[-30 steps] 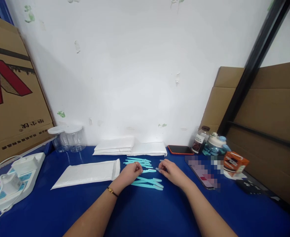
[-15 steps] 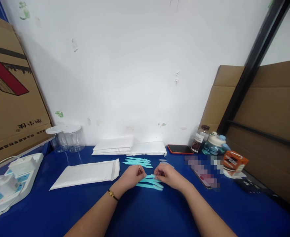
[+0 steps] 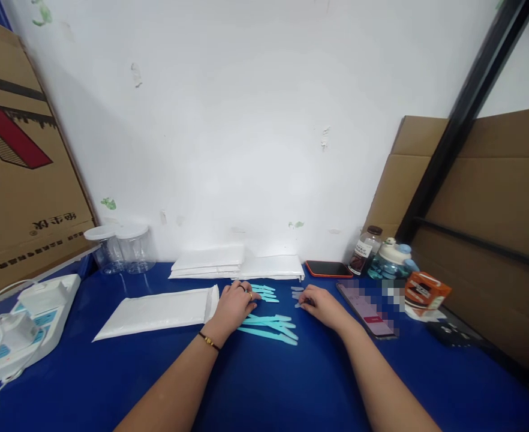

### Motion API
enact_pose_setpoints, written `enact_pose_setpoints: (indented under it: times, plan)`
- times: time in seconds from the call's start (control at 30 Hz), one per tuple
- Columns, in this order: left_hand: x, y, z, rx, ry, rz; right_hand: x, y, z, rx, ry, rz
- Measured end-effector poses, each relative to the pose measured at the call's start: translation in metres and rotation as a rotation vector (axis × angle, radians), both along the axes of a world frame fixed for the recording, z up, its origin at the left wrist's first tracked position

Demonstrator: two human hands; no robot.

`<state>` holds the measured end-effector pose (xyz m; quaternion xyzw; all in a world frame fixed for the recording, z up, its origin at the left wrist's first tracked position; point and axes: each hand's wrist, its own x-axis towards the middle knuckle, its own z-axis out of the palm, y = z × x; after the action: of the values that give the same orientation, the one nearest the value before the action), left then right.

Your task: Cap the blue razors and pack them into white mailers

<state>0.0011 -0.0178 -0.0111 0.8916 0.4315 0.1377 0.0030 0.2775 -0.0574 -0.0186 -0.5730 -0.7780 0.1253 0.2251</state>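
Observation:
My left hand [image 3: 237, 303] rests over the left ends of a row of thin turquoise sticks [image 3: 267, 293], its fingers bent and slightly apart. Nearer to me lies a second group of turquoise sticks [image 3: 273, 327], fanned out on the blue table. My right hand [image 3: 317, 304] has its fingertips pinched at the lowest of several small translucent caps [image 3: 297, 289], which lie in a column right of the upper sticks. Whether the left fingers grip a stick is hard to see.
White padded envelopes lie at the left [image 3: 156, 312] and against the wall [image 3: 208, 262]. Two clear jars [image 3: 136, 251] and a power strip [image 3: 53, 324] are at the left. A phone [image 3: 328, 269], another phone [image 3: 367, 309], bottles [image 3: 364, 252] and an orange box [image 3: 425, 294] stand or lie right.
Both hands have parted from the nearer sticks. My left hand moved up and left onto the upper row; my right hand moved right to the small caps. The view shifted slightly.

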Motion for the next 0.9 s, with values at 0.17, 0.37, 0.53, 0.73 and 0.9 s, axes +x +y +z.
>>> enact_pose_setpoints:
  times: [0.17,0.37,0.53,0.73,0.9]
  plan:
    - [0.003,-0.004,-0.001,0.075,0.061,-0.045,-0.008,-0.001,0.001,0.021,0.0,0.043]
    - [0.007,-0.004,-0.003,0.059,0.053,0.041,-0.012,-0.004,-0.001,0.05,-0.003,0.06]
    - [0.008,-0.001,0.0,-0.018,-0.033,0.027,-0.015,-0.006,0.001,0.032,0.049,0.077]
    - [0.014,-0.003,-0.001,-0.091,-0.071,-0.001,-0.027,-0.005,0.002,0.001,0.112,0.087]
    - [0.018,-0.003,-0.002,-0.084,-0.077,-0.048,-0.032,-0.003,0.002,-0.005,0.121,0.099]
